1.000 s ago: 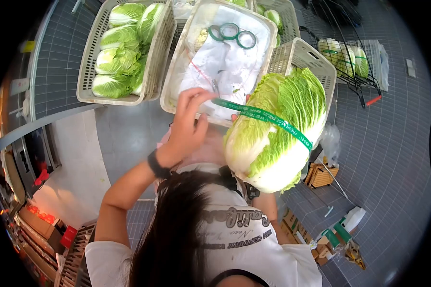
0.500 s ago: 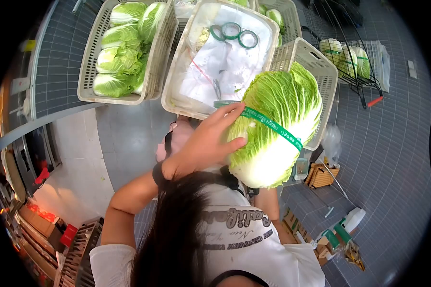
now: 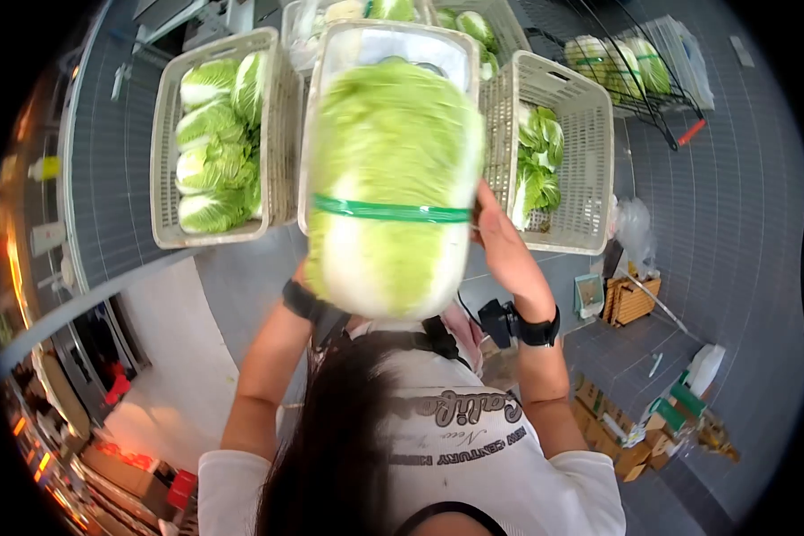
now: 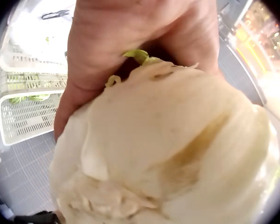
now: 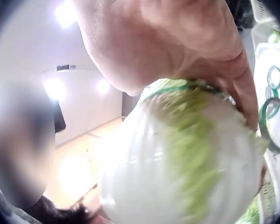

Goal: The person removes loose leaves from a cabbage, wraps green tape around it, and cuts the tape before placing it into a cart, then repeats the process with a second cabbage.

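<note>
A large napa cabbage (image 3: 397, 147) hangs between my two hands above the middle crate, leafy end away from my body. Green printed tape (image 3: 393, 211) runs across its middle. My left hand (image 4: 144, 32) grips it by the left side, thumb and fingers spread around the pale, brown-marked base (image 4: 177, 135) in the left wrist view; in the head view that hand is mostly hidden behind the cabbage. On the other side, my right hand (image 3: 511, 250) holds it near the tape, fingers curving behind it. The right wrist view shows the right palm against the taped part.
Crates stand in front: one with napa cabbages (image 3: 214, 165) at left, the lined middle crate (image 3: 330, 49) under the held cabbage, and one with loose leaves (image 3: 540, 152) at right. Tape rolls (image 5: 266, 126) lie in the middle one. A black wire basket (image 3: 638, 85) holds taped cabbages.
The cabbage has moved left and up from the right crate, turning so its tape lies level. My left hand has gone from the tape end to its side; my right hand has come into view.
</note>
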The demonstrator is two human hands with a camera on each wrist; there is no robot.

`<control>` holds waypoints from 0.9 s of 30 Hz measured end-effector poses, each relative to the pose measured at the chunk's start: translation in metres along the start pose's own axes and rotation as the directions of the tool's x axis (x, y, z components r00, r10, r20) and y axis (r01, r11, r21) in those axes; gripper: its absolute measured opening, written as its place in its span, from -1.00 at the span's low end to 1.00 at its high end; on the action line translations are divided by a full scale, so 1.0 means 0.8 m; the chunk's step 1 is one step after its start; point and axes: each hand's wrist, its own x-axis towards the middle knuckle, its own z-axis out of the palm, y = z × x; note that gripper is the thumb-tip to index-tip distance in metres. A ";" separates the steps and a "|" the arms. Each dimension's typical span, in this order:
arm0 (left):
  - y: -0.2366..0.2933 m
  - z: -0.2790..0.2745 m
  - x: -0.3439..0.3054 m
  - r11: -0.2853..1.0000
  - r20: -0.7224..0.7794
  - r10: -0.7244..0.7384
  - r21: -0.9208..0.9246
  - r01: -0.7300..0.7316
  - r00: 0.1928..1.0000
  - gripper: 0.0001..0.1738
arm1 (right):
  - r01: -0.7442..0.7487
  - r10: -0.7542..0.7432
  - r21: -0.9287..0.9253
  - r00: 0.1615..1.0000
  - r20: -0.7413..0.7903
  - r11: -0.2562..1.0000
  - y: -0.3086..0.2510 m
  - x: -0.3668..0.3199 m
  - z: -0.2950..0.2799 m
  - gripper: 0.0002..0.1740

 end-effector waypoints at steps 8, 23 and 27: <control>0.039 -0.017 -0.004 0.985 -0.139 0.158 0.084 -0.148 0.978 -0.28 | 0.422 -0.401 -0.147 0.903 0.152 0.894 0.075 0.079 0.038 -0.39; 0.021 -0.055 -0.102 0.975 -0.395 0.166 0.203 -0.090 0.903 -0.30 | 0.529 -0.556 -0.519 0.823 0.119 0.672 0.094 0.100 0.028 -0.77; 0.022 -0.049 -0.090 0.975 -0.362 0.140 0.212 -0.065 0.921 -0.30 | 0.466 -0.488 -0.573 0.864 0.128 0.674 0.069 0.066 -0.003 -0.75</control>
